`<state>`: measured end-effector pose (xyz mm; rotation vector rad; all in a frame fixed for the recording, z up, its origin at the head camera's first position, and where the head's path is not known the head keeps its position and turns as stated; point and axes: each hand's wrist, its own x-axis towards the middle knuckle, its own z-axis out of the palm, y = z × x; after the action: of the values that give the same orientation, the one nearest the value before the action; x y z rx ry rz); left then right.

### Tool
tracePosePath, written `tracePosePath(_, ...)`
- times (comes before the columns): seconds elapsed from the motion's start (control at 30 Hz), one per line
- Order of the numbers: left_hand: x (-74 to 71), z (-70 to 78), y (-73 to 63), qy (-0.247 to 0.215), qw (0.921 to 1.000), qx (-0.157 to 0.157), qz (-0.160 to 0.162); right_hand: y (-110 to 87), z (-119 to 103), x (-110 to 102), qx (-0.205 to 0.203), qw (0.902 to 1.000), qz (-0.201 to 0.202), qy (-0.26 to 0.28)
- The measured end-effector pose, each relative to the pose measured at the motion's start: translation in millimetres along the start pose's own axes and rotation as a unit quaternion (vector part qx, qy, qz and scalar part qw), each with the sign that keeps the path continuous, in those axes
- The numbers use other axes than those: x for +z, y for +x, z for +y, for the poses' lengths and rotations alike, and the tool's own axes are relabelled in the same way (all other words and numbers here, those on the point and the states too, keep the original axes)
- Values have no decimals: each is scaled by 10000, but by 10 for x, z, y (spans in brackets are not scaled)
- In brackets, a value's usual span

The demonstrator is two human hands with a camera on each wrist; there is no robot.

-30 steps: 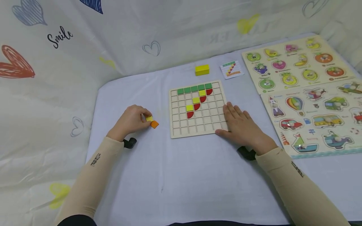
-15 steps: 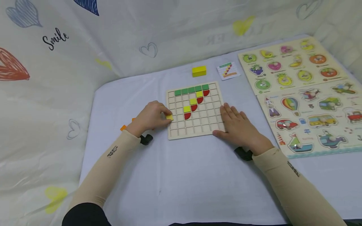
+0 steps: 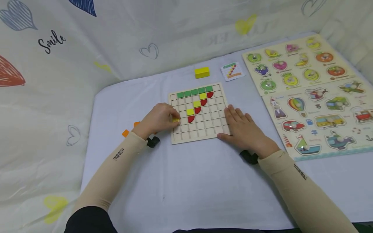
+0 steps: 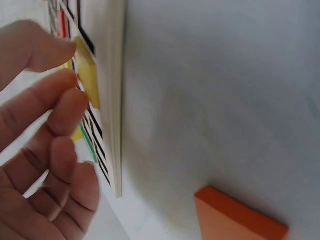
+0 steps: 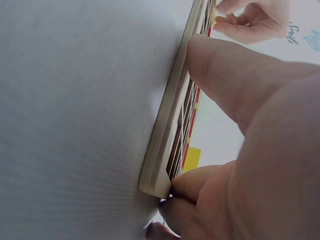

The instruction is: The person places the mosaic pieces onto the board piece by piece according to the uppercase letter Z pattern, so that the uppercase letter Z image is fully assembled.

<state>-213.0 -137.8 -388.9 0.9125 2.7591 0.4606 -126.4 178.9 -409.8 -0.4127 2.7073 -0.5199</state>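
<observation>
My left hand point(image 3: 161, 119) pinches a small yellow square block point(image 4: 87, 75) between thumb and fingertips, at the left edge of a wooden grid board point(image 3: 208, 127). The block is at the board's surface; its underside is hidden. Straight fingers of my right hand point(image 3: 246, 131) rest along the board's right edge, the thumb at its lower right corner. On the board lie a row of green square blocks point(image 3: 194, 92) and a diagonal of yellow squares point(image 3: 190, 112) and red quarter-circles point(image 3: 191, 119). Orange blocks point(image 3: 125, 133) lie by my left wrist.
Behind the board stand a yellow block point(image 3: 202, 72) and a pattern card point(image 3: 232, 71). Fruit point(image 3: 291, 58) and vehicle point(image 3: 326, 119) puzzle boards lie at the right. A printed cloth point(image 3: 116, 38) rises behind the white-covered table.
My left hand has moved right from the table to the board's left edge, bringing the yellow block. Orange blocks show behind its wrist. The right hand has stayed on the board's right edge.
</observation>
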Motion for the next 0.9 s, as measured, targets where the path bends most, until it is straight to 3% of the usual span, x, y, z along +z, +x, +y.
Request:
tracePosePath(0.27, -48, 28, -20, 65, 9997, -132, -215, 3, 2, -4, 6, 10000, 5, 11)
tracePosePath(0.9, 7, 114, -9, 717, 9970, -232, -161, 1, 8, 6, -24, 10000, 45, 17)
